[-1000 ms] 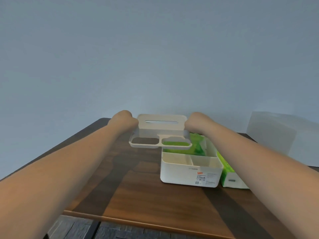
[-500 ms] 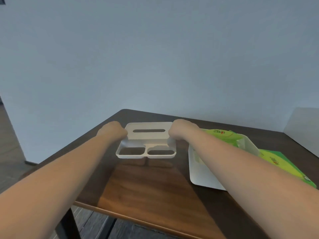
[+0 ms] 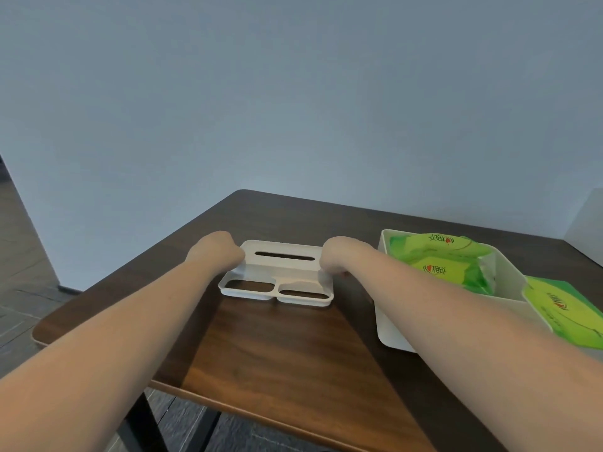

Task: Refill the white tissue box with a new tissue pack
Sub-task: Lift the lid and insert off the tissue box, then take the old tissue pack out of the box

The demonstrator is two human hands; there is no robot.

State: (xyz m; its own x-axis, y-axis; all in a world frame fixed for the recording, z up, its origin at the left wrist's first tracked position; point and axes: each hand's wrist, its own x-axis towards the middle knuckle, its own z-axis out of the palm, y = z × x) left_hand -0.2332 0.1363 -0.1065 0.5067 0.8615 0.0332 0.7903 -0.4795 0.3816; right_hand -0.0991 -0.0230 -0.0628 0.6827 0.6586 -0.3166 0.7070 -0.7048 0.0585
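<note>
Both hands [image 3: 215,252] apparently grip the white lid [image 3: 280,272] on the table [image 3: 277,347]

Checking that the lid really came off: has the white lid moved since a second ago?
Yes. The white lid, held by the left hand and right hand, went left and down from above the box base to the table.

A plain indoor room, likely a home or office corner: a dark wooden table [image 3: 277,347] under the hands stands against a bare grey-blue wall [image 3: 293,93] beyond them, with grey tiled floor [image 3: 23,308] left of the left hand [image 3: 213,251].
</note>
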